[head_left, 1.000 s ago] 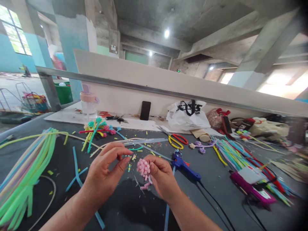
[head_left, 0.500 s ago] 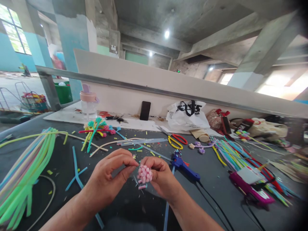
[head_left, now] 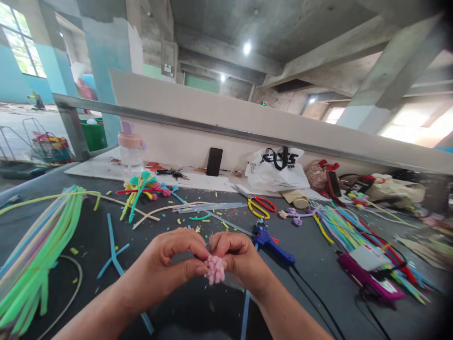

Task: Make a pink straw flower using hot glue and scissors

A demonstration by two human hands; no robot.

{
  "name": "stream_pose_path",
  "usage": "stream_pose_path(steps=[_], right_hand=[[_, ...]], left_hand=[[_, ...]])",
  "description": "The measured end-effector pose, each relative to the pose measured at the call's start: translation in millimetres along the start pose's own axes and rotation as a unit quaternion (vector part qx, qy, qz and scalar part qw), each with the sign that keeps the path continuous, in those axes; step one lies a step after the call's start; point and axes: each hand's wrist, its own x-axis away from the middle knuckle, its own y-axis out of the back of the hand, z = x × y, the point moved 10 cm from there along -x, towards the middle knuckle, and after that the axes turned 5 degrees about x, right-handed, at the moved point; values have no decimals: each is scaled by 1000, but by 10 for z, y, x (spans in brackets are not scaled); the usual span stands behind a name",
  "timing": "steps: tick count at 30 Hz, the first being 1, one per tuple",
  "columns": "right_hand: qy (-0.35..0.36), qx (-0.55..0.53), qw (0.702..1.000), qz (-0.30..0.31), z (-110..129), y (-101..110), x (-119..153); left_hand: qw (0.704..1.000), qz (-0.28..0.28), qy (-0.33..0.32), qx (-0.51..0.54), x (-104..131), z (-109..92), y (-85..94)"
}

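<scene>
Between my two hands is a small pink fuzzy cluster [head_left: 215,270], made of many short pink pieces like cut pipe cleaner. My left hand [head_left: 173,259] pinches its left side with thumb and forefinger. From the other side, my right hand [head_left: 240,259] grips the cluster, fingers curled behind it. Just right of my right hand lies a blue glue gun [head_left: 274,248] with a black cord. Small coloured offcuts [head_left: 184,215] are scattered on the dark tabletop beyond my hands. Blue pipe cleaners [head_left: 113,250] lie crossed to the left of my left hand.
Green-topped bundles of pipe cleaners [head_left: 35,274] fill the left side. Scissors with red and yellow handles [head_left: 258,208] lie ahead, behind the glue gun. A water bottle [head_left: 130,148], a phone [head_left: 214,162] and a white bag [head_left: 276,170] stand along the back. A magenta device [head_left: 371,278] sits right.
My left hand has moved right and slightly down onto the pink cluster, its fingertips now meeting it. The loose pink pieces seen under the cluster before no longer show.
</scene>
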Motion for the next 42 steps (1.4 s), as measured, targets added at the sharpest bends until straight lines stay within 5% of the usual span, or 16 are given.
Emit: stream_pose_path(steps=[5, 11, 19, 29, 36, 42], right_hand=[[-9, -9, 1000, 10, -21, -33, 4], [-29, 1, 1000, -4, -69, 32, 4], [-50, 3, 999, -12, -131, 29, 4], [-50, 9, 999, -19, -121, 69, 9], [-51, -1, 999, -17, -132, 57, 2], [-68, -16, 998, -10, -197, 51, 10]], left_hand=[[998, 28, 41, 36, -7, 54, -28], [995, 8, 48, -91, -7, 44, 42], [980, -35, -7, -196, 11, -20, 80], [980, -44, -33, -193, 5, -126, 164], [962, 11, -125, -244, 53, -277, 25], [955, 24, -137, -262, 59, -292, -2]])
